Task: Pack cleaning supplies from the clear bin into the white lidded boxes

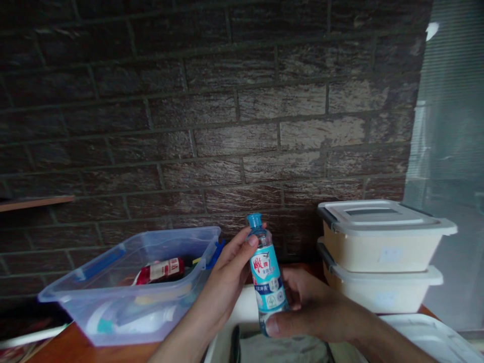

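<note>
A small clear bottle (265,272) with a blue cap and a blue-and-white label stands upright between both my hands, just in front of the brick wall. My left hand (227,282) wraps its fingers round the bottle's neck and upper label from the left. My right hand (306,307) grips the bottle's lower part from the right, thumb across the front near its base. The bottle is held above an open white box (230,327) at the bottom of the view.
A clear plastic bin (128,282) with blue latches sits tilted at the left, holding a red-labelled bottle (161,269) and other items. Two stacked cream lidded boxes (381,252) stand at the right. A white lid (431,338) lies at bottom right. The brown table (75,345) shows below.
</note>
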